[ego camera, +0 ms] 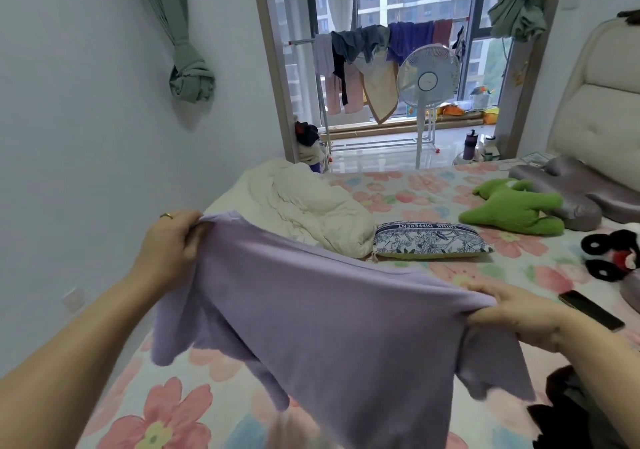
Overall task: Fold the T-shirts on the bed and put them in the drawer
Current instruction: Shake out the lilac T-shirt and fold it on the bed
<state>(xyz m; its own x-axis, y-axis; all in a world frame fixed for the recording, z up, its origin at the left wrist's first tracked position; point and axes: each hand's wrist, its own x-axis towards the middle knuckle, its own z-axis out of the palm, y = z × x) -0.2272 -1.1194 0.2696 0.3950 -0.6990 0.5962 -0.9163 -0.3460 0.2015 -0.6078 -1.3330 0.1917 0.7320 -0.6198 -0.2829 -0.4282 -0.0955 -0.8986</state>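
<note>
A lilac T-shirt (329,327) hangs stretched in the air above the flowered bed (433,196). My left hand (173,241) grips one shoulder of it at the upper left, fingers curled round the cloth. Lower down on the right, my right hand (512,306) grips the other shoulder. The shirt's body and sleeves drape down toward me and hide the bed beneath. A dark garment (568,410) lies at the bed's lower right corner, partly cut off by the frame. No drawer is in view.
A cream blanket (311,206) is bunched at the bed's far left, with a floral pouch (429,241) beside it. A green plush (516,209), grey pillow (581,192), panda plush (613,251) and phone (588,310) lie to the right. A fan (427,78) and drying rack (381,43) stand beyond.
</note>
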